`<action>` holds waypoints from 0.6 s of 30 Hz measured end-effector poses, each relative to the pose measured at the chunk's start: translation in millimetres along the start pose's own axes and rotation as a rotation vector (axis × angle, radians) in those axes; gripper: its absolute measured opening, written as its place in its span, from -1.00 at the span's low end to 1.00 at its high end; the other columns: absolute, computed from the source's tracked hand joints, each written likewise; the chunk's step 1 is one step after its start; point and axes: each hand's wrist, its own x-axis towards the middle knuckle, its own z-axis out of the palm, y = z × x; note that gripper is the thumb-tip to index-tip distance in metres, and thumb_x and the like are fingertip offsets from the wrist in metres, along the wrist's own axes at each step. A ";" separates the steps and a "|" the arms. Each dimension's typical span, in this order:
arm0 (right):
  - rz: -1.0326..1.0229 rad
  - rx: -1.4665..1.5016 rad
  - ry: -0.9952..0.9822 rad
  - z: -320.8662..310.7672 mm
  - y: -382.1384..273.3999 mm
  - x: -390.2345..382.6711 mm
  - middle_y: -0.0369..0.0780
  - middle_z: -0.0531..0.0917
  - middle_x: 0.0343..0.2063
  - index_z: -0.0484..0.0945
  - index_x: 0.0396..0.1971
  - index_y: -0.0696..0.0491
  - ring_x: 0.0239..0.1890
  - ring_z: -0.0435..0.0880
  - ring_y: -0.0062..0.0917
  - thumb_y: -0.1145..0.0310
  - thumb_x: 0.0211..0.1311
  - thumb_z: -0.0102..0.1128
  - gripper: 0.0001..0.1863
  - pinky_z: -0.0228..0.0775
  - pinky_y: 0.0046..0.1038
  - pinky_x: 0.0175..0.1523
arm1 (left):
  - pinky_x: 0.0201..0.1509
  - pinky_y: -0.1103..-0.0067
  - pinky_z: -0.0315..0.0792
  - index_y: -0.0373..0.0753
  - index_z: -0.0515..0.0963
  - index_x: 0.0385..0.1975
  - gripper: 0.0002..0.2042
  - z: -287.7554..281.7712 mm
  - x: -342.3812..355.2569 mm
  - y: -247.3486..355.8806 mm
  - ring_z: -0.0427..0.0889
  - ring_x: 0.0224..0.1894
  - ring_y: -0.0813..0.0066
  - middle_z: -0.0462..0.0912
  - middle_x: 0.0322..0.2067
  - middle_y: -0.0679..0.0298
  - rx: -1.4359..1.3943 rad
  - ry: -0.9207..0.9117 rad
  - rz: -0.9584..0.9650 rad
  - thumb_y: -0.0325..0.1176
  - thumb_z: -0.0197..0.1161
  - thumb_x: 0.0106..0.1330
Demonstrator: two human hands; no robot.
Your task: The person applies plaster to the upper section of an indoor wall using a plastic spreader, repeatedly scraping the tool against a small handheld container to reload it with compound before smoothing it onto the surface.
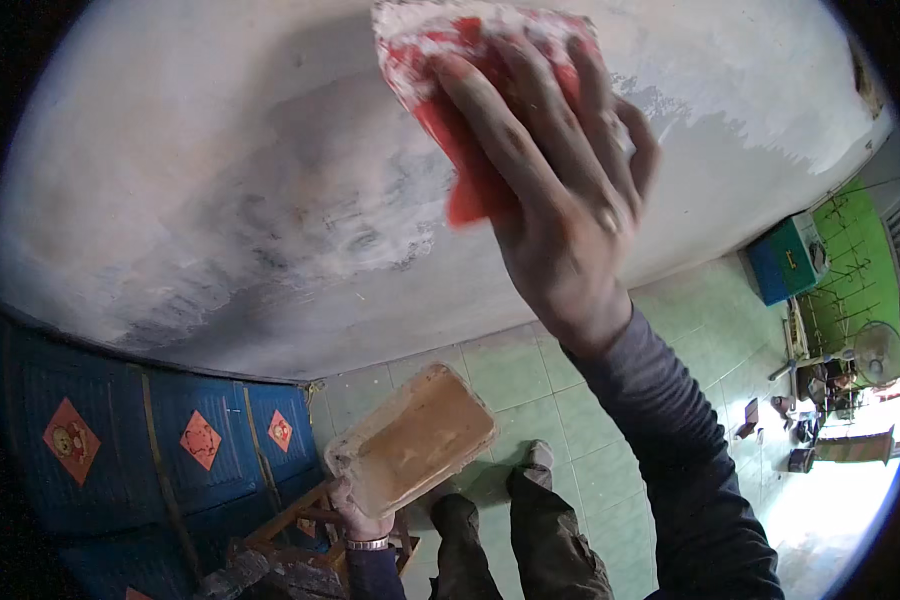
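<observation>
Overhead, the right hand [570, 225] grips a red spreader plate [438, 115], fingers spread over its back, which is smeared with white plaster. The plate is up at the wall [210, 130], though whether its edge touches the surface cannot be told. Around and below it, the wall carries pale and dark grey patches with ragged borders.

Lower down, the left hand [360, 512] is closed on the near corner of a rectangular plastic tub [372, 482], a metal-banded wristwatch [367, 545] on its wrist. The tub is tilted, its walls caked with residue and its bottom brownish.

Beneath lies a green tiled floor [595, 425], where the person's legs in dark trousers [550, 540] show. At left are blue panels [35, 525] bearing red diamond-shaped stickers [70, 440]; at far right, a blue-green box [782, 262] and a fan [877, 352].
</observation>
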 end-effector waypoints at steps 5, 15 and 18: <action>-0.005 0.083 -0.234 27.2 -1.8 -36.4 -0.16 0.31 0.43 0.38 0.39 -0.29 0.46 0.23 -0.06 0.33 0.17 0.23 -0.29 0.14 0.00 0.45 | 0.38 0.13 0.31 -0.08 0.38 0.29 -0.41 0.4 5.9 -13.4 0.41 0.32 0.12 0.49 0.25 0.20 0.042 0.002 0.015 0.11 0.11 0.36; 0.101 0.193 -0.662 5.7 -0.5 -154.5 -0.18 0.42 0.38 0.40 0.38 -0.21 0.42 0.36 -0.23 0.37 0.27 0.15 -0.37 0.14 -0.08 0.45 | 0.41 0.22 0.30 -0.16 0.33 0.33 -0.36 12.4 65.5 -21.5 0.40 0.35 0.18 0.45 0.27 0.21 0.187 0.096 0.043 -0.04 0.23 0.28; 0.120 0.188 -0.346 -20.9 18.9 -90.4 -0.23 0.52 0.31 0.54 0.29 -0.20 0.42 0.39 -0.31 0.30 0.30 0.22 -0.48 0.17 -0.18 0.42 | 0.44 0.24 0.25 -0.14 0.34 0.32 -0.41 24.0 69.9 -26.6 0.36 0.37 0.23 0.40 0.33 0.23 0.222 0.062 0.056 0.00 0.16 0.36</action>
